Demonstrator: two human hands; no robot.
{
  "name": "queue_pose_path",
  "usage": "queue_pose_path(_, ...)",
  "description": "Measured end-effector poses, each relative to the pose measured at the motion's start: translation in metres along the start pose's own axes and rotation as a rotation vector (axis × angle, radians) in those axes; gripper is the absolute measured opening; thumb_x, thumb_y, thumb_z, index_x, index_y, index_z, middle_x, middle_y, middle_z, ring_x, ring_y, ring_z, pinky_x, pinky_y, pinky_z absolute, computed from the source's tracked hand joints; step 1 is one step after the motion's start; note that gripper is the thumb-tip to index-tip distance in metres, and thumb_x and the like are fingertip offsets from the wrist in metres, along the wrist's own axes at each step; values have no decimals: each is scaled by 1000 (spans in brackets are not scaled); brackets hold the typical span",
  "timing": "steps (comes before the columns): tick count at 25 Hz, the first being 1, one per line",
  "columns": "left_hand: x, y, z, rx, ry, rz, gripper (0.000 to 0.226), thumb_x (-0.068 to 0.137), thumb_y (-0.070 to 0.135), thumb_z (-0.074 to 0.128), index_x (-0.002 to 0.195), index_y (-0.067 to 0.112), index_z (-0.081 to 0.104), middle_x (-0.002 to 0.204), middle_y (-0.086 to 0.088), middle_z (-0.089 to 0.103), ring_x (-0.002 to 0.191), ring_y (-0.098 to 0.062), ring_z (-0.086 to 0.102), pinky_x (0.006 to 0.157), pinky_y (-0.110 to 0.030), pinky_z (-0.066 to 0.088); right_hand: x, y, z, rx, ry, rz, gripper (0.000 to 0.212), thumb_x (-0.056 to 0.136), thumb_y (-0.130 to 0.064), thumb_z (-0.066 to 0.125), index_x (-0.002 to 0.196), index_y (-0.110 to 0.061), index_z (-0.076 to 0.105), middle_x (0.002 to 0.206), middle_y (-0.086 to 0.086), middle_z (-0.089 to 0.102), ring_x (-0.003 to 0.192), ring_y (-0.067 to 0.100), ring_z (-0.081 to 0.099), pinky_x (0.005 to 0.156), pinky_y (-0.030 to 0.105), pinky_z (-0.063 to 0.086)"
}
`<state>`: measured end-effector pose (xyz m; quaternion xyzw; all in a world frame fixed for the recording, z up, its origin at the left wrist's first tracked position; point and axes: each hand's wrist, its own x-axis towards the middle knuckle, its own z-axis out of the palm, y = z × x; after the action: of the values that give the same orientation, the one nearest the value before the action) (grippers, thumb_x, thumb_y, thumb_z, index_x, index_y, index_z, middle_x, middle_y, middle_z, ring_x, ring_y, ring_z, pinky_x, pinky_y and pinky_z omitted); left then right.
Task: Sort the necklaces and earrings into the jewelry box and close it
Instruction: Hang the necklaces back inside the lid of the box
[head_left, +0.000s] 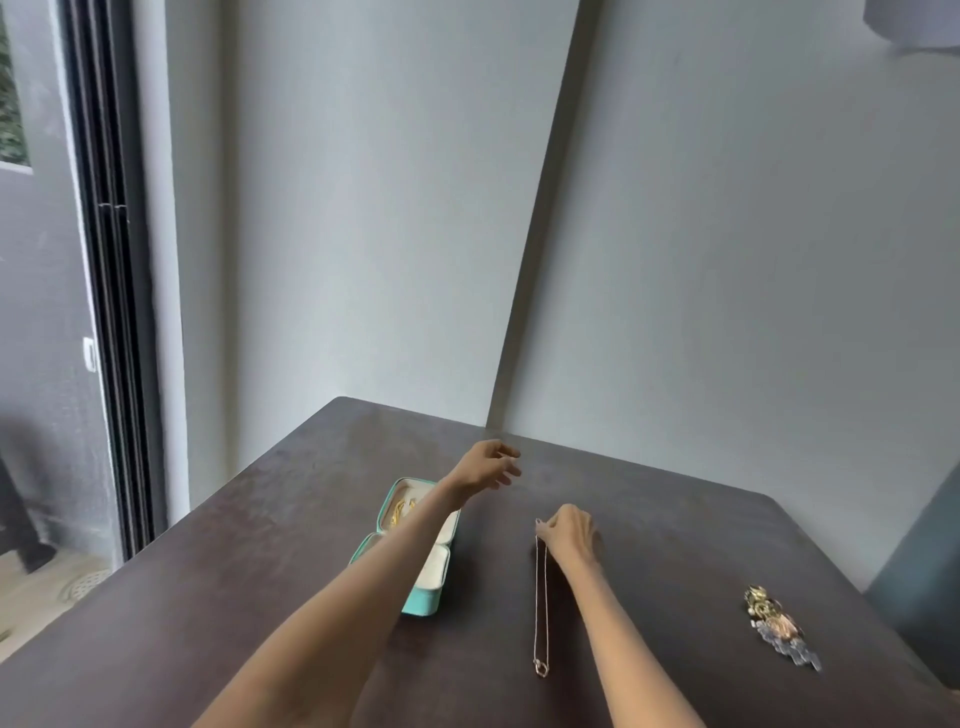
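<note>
A turquoise jewelry box (422, 601) lies open on the dark table (249, 597), its cream lining showing and gold jewelry (401, 510) in the far half. My left forearm crosses over the box. My left hand (488, 465) hovers past it with fingers loosely curled and holds nothing I can see. My right hand (569, 530) pinches the top end of a thin silver necklace (542, 603), which trails toward me along the table to a small pendant (541, 669). A pile of earrings (779, 626), gold, pink and pale blue, lies at the right.
The table stands in a corner against grey walls (727, 312). A sliding glass door (111, 312) is at the left. A dark grey object (919, 597) stands off the table's right edge.
</note>
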<state>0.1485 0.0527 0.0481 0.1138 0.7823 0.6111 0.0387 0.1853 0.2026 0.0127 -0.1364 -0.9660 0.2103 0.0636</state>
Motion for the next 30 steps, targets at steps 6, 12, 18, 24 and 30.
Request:
queue_pose_path(6,-4,4,28,1,-142,-16,25,97,20,46,112,7,61,93,-2,64,78,-12,59,72,-23,43,-1,2,-30,920,-270,60,25,97,-21,43,75,-12,52,53,0,47,44,12,47,43,22,41)
queue_pose_path(12,-27,18,46,-183,-479,-187,47,99,48,27,86,15,57,60,2,37,47,-10,35,58,-22,46,-16,13,-60,840,-156,-94,21,90,-23,52,71,-16,45,47,-5,32,35,5,23,36,16,14)
queue_pose_path(18,-40,23,33,-681,-470,-139,25,90,34,50,71,18,51,51,7,35,43,-8,30,47,-19,35,-26,41,-43,596,0,-122,27,87,-23,57,61,-24,52,59,-4,49,59,15,44,60,29,33)
queue_pose_path(24,-37,8,44,-881,-178,-90,33,101,21,34,93,7,63,97,-9,70,89,-22,67,85,-32,51,-47,48,-28,478,-149,-246,19,87,-29,60,85,-19,75,82,-8,71,78,4,59,72,23,44)
queue_pose_path(30,-47,0,52,-322,-315,-164,36,102,22,32,87,5,60,67,-6,59,55,-16,59,62,-27,51,-42,32,-42,547,-37,-251,35,84,-38,65,55,-19,57,47,-10,43,49,5,37,48,20,27)
